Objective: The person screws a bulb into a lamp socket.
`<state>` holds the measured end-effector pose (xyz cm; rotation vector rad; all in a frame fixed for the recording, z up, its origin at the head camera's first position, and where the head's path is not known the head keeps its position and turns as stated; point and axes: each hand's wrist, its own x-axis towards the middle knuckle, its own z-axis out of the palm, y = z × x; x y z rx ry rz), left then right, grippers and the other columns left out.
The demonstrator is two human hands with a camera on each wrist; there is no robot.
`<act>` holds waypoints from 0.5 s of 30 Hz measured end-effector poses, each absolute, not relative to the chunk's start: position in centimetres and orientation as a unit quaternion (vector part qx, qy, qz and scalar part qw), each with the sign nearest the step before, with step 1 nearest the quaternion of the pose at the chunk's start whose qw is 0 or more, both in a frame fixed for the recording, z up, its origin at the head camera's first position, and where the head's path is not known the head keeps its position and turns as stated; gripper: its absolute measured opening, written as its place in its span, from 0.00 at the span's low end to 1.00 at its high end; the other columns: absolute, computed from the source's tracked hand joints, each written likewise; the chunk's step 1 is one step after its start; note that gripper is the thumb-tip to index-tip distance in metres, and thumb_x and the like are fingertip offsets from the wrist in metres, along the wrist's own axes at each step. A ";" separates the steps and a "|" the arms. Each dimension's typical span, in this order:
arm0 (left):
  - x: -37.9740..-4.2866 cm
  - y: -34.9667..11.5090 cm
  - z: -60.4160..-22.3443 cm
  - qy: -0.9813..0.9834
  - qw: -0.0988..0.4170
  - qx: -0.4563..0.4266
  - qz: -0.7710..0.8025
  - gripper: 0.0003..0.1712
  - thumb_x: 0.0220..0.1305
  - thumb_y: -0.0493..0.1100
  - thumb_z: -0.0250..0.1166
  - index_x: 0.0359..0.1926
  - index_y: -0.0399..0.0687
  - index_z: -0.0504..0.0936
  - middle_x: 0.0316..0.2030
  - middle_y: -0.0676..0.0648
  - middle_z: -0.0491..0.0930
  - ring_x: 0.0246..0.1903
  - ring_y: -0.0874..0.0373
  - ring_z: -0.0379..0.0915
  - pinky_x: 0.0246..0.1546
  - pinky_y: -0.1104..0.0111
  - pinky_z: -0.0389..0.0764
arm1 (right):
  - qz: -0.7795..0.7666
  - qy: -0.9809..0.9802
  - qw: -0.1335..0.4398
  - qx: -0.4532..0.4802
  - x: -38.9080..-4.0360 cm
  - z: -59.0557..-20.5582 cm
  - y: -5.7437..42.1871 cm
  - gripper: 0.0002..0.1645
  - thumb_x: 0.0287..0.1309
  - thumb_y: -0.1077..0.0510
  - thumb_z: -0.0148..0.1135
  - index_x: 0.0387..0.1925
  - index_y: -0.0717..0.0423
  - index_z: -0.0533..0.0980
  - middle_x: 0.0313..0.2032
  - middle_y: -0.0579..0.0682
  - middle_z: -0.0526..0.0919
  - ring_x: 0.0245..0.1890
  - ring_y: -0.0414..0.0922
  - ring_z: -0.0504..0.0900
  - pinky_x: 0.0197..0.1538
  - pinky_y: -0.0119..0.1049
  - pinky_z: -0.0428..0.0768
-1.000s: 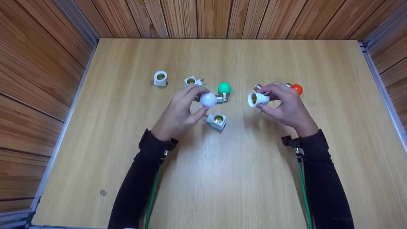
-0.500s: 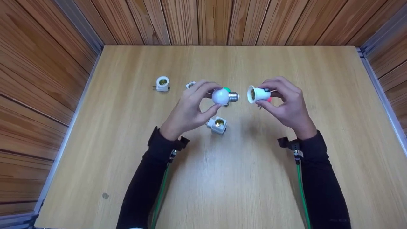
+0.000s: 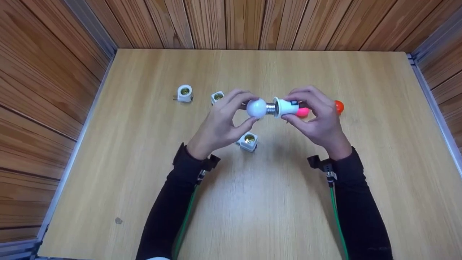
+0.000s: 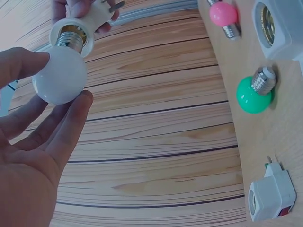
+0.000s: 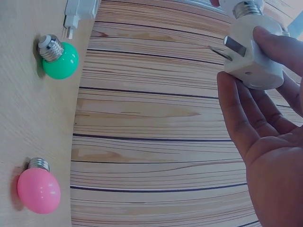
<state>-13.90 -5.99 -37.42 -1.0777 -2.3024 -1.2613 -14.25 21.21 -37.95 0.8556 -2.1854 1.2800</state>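
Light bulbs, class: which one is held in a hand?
The white bulb: the left hand holds it above the table, its metal thread at the mouth of the held socket. The green bulb, pink bulb and red bulb lie on the table.

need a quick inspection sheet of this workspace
Surface: pale wood-grain tabletop, small grey spot toward the near left
Work things: round white bulb, metal screw base at the mouth of a flared white plastic socket
Clutter: three boxy white plastic sockets; round green bulb, round pink bulb, round orange-red bulb
Hands: left hand pinches the white bulb; right hand grips the flared socket
Cables: green cables, one at each wrist
Surroundings: brown wood-plank walls, grey metal frame
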 end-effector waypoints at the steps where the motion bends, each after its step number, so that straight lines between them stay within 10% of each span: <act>1: -13.9 -5.9 -37.4 -0.804 0.152 -0.375 -0.436 0.23 0.72 0.42 0.69 0.62 0.35 0.79 0.57 0.41 0.82 0.58 0.53 0.83 0.61 0.73 0.86 | 0.462 -0.797 0.234 0.312 -14.3 -38.0 21.2 0.24 0.47 0.72 0.82 0.48 0.66 0.86 0.45 0.62 0.87 0.48 0.31 0.83 0.57 0.17 0.83; 15: -14.1 -5.6 -37.8 -0.812 0.164 -0.375 -0.416 0.23 0.73 0.43 0.69 0.62 0.35 0.79 0.58 0.40 0.82 0.57 0.53 0.83 0.60 0.68 0.88 | 0.466 -0.793 0.239 0.312 -14.6 -38.4 20.6 0.25 0.45 0.70 0.84 0.48 0.66 0.86 0.44 0.63 0.88 0.47 0.30 0.83 0.56 0.18 0.84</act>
